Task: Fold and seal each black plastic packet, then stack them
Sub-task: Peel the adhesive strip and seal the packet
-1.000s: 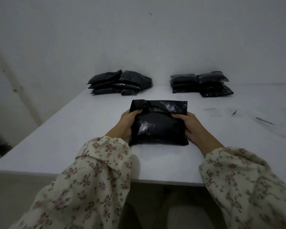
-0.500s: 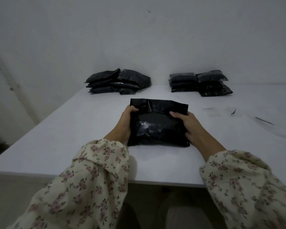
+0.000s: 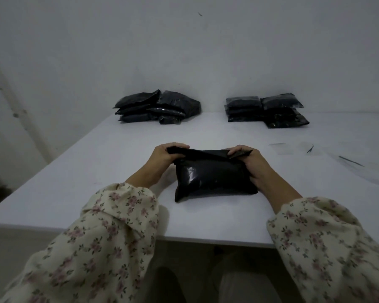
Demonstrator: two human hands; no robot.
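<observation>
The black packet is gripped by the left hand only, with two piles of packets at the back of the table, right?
Not the left only. In the head view the left hand and the right hand each grip an end of the top flap of the black packet. The left pile and right pile do sit at the back of the table.

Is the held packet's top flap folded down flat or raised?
Raised, partly folded: the left hand and right hand each pinch a corner of the flap at the packet's far edge, not pressed flat.
</observation>
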